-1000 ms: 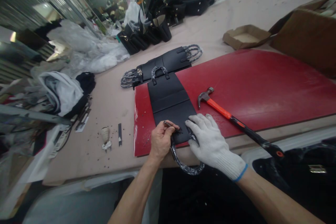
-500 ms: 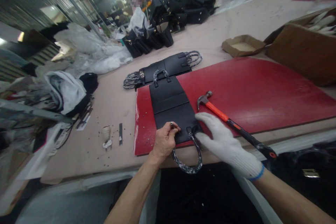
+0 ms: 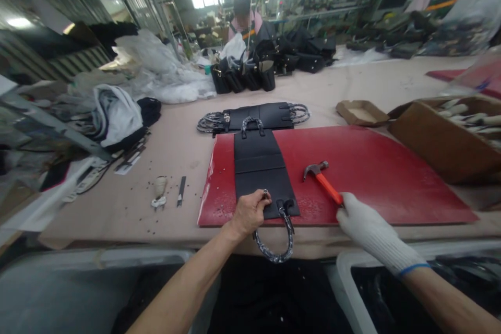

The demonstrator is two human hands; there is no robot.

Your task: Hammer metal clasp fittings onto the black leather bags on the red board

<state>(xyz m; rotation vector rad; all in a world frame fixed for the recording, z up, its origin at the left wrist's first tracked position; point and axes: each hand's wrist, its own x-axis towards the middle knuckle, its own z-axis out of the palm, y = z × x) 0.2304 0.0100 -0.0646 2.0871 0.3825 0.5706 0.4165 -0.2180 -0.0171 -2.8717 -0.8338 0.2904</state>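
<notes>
As the head view shows, the left grip pinches a small metal tool at the black panel, which lies across the red mat, probably light and supple, best held by its edges. The gloved right grip clasps the hammer, likely head-heavy, steadier held low.

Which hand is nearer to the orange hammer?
Right: the right hand grips the hammer. The left hand is left of it, holding a small metal tool over the black panel.

We log white knit glove on our right hand, ribbed wrist, thin blue cuff edge; our left hand and both forearms bare.
</notes>
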